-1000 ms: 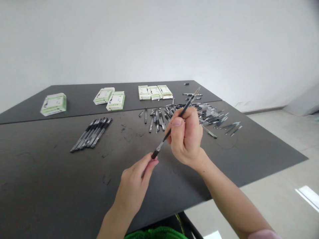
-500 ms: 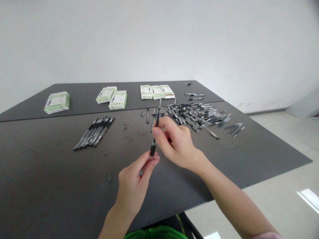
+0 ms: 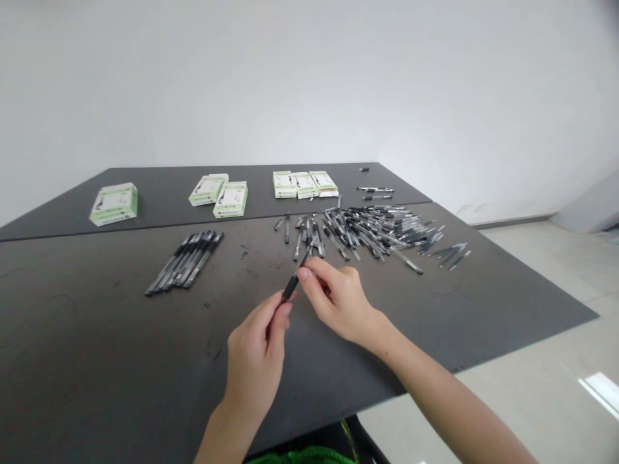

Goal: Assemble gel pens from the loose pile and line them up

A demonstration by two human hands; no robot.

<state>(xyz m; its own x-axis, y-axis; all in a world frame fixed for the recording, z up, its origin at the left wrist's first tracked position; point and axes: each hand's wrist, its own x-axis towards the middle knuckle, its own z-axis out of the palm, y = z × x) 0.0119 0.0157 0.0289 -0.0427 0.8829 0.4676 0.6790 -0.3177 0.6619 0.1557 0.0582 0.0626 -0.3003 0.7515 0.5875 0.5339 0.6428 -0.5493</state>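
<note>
My left hand [image 3: 258, 345] is closed, its thumb and fingers pinching a pen barrel [image 3: 290, 287] by its black grip end, which points up and to the right. The rest of the barrel is hidden in the hand. Just above it my right hand [image 3: 341, 296] is closed too, thumb and forefinger pinching a thin dark pen refill [image 3: 308, 252] in line with the barrel. How far the refill sits inside the barrel I cannot tell. Beyond the right hand lies a loose pile of pens [image 3: 372, 229]. A neat row of pens [image 3: 186, 263] is to the left.
Green and white boxes stand at the back: one box [image 3: 115, 204] far left, two boxes [image 3: 231, 200] left of centre, three boxes [image 3: 304, 185] further right. Several thin refills [image 3: 453, 254] lie right of the pile. The black table [image 3: 120, 361] has its edge at the right.
The refill has dropped lower and tilts more to the right. Both hands have come slightly down and closer together, with the left a little further left.
</note>
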